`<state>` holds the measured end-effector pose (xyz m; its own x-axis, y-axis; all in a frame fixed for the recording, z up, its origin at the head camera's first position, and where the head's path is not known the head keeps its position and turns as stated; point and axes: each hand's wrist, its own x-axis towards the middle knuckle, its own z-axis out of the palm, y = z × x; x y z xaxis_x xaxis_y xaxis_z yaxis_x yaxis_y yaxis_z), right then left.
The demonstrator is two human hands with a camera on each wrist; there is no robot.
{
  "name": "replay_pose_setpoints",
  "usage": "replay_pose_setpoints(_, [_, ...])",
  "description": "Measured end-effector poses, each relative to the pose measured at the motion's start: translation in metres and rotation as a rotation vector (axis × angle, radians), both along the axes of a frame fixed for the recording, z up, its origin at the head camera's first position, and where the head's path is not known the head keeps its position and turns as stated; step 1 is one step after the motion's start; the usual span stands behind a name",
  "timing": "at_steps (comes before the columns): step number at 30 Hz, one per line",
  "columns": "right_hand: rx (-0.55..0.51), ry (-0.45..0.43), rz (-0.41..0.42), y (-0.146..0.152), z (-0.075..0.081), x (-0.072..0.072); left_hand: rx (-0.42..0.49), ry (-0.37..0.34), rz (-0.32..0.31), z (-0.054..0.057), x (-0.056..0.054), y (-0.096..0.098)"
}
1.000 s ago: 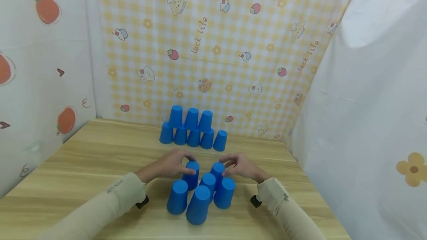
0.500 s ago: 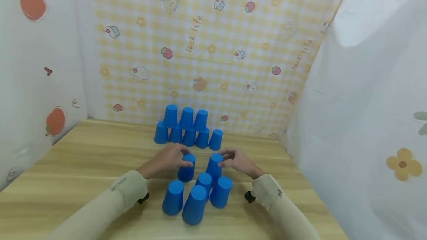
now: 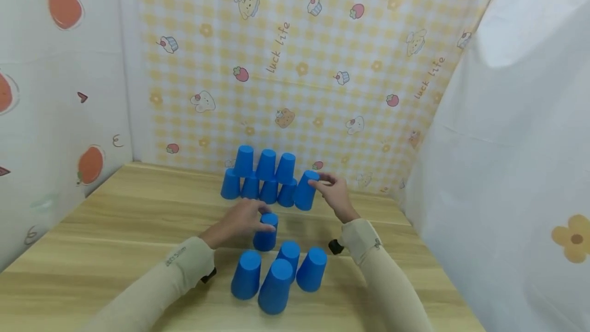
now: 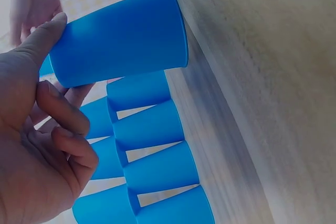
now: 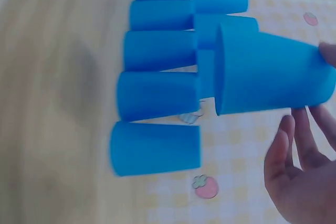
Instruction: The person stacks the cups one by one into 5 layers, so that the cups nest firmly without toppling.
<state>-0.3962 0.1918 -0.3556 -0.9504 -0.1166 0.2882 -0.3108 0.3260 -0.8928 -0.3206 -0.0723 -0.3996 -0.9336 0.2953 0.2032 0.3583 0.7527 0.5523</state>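
Note:
My right hand (image 3: 338, 193) pinches an upside-down blue cup (image 3: 306, 191) near its narrow top, in front of the right end of a two-tier cup row. In the right wrist view this held cup (image 5: 273, 72) is raised to the level of the upper tier. Nearer to me, my left hand (image 3: 239, 222) holds another upside-down blue cup (image 3: 265, 234) between thumb and fingers. The left wrist view shows that cup (image 4: 123, 38) large; whether it touches the table is unclear. The row has three upper cups (image 3: 266, 165) on a lower line of several cups (image 5: 157, 95).
Several more upside-down blue cups (image 3: 275, 288) stand close together at the front of the wooden table (image 3: 115, 229). A checked, patterned cloth (image 3: 322, 101) hangs right behind the cup row. White cloth (image 3: 498, 168) bounds the right side.
My right hand has lifted its cup off the front group and carried it back to the row's right end. My left hand has moved its cup slightly away from the front group.

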Motion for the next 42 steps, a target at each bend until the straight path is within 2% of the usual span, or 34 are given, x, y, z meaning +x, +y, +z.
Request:
replay_pose_setpoints(3, [-0.032, 0.040, -0.086, -0.009, 0.006, -0.012, 0.010, -0.010, -0.003, -0.002, 0.000, 0.002])
replay_pose_setpoints(7, [-0.064, 0.021, -0.197, -0.012, 0.009, -0.026, 0.024, -0.019, -0.029, -0.003, -0.002, 0.006])
replay_pose_setpoints(12, [-0.042, 0.012, -0.251, -0.010, 0.006, -0.038, 0.033, -0.041, -0.023, -0.005, -0.001, 0.010])
replay_pose_setpoints(20, [-0.019, 0.009, -0.213, -0.017, 0.003, -0.051, 0.075, 0.003, -0.020, -0.009, 0.003, 0.007])
replay_pose_setpoints(28, [0.005, -0.007, -0.209, -0.023, 0.004, -0.054, 0.137, 0.053, -0.026, -0.016, 0.004, 0.005])
replay_pose_setpoints(34, [0.019, -0.009, -0.196, -0.022, 0.005, -0.058, 0.154, 0.073, 0.006, -0.015, 0.008, 0.006])
replay_pose_setpoints(37, [0.057, -0.028, -0.179, -0.022, 0.004, -0.059, 0.140, 0.056, 0.018, -0.014, 0.010, 0.004])
replay_pose_setpoints(42, [0.109, -0.038, -0.124, -0.018, 0.000, -0.057, 0.123, -0.028, 0.022, -0.017, 0.010, -0.004])
